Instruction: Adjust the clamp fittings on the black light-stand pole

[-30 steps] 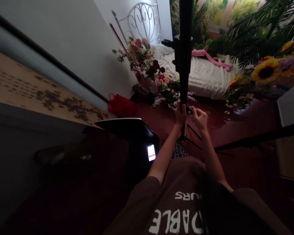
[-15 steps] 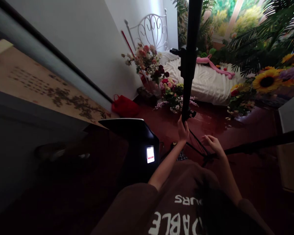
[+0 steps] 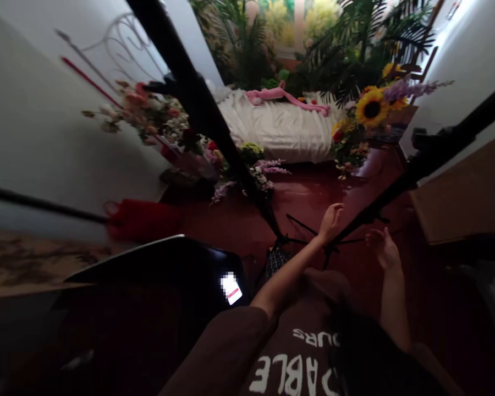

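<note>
Two dark poles on thin-legged stands rise in front of me, the left pole (image 3: pixel 214 121) and the right pole (image 3: pixel 396 190). My left hand (image 3: pixel 332 221) is off the left pole, held up just left of the right pole's lower part, its fingers apart from the pole and empty. On the other side of that pole is my right hand (image 3: pixel 383 247), fingers spread and bent, with nothing in it. Neither hand visibly touches a pole.
A lit phone (image 3: pixel 231 289) lies on a dark surface at the left. Beyond are a red bag (image 3: pixel 142 219), a white-draped bed (image 3: pixel 280 129) with a pink plush toy, flower bunches and sunflowers (image 3: pixel 372 109). A brown box (image 3: pixel 466 187) stands at the right.
My left hand has let go of the left pole and moved right and slightly down. My right hand has shifted slightly right. The view has turned right, bringing the right pole further in.
</note>
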Demonstrator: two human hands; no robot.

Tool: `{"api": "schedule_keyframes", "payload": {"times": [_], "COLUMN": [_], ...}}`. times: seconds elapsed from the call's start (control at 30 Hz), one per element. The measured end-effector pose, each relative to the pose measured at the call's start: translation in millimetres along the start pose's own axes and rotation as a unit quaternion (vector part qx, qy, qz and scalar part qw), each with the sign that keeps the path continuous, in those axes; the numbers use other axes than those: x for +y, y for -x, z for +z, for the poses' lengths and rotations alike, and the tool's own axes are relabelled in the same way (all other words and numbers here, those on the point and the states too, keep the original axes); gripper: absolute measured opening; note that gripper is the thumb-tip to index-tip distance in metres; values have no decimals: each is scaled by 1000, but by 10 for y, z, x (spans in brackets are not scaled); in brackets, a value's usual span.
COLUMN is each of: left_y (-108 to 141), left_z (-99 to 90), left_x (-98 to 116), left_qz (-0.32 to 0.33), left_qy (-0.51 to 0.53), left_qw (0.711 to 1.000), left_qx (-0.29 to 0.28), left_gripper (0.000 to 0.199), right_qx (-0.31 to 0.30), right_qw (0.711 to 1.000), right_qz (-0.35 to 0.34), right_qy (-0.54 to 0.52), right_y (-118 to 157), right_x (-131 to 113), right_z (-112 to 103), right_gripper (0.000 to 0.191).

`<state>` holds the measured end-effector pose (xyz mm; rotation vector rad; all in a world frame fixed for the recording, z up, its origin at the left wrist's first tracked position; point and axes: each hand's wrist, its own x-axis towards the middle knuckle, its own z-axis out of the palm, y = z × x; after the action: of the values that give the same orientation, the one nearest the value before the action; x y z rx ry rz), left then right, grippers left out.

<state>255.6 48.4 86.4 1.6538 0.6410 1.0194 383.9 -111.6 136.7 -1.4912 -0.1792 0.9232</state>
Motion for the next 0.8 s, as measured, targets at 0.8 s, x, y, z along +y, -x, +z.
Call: {"api": "schedule_keyframes", "payload": {"times": [0.8], "left_y": [-315], "left_z": [689], "left_x": [410], "left_qz": [71], "left_qy": [14], "left_qw": [990], "left_qx": [-120], "left_gripper": [25], "right_qx": [-142], "right_qw": [976], "right_qz": [82], "right_qy": [-143], "right_y": [73], "right_x": [-620], "right_z": [189], "right_gripper": [43]}}
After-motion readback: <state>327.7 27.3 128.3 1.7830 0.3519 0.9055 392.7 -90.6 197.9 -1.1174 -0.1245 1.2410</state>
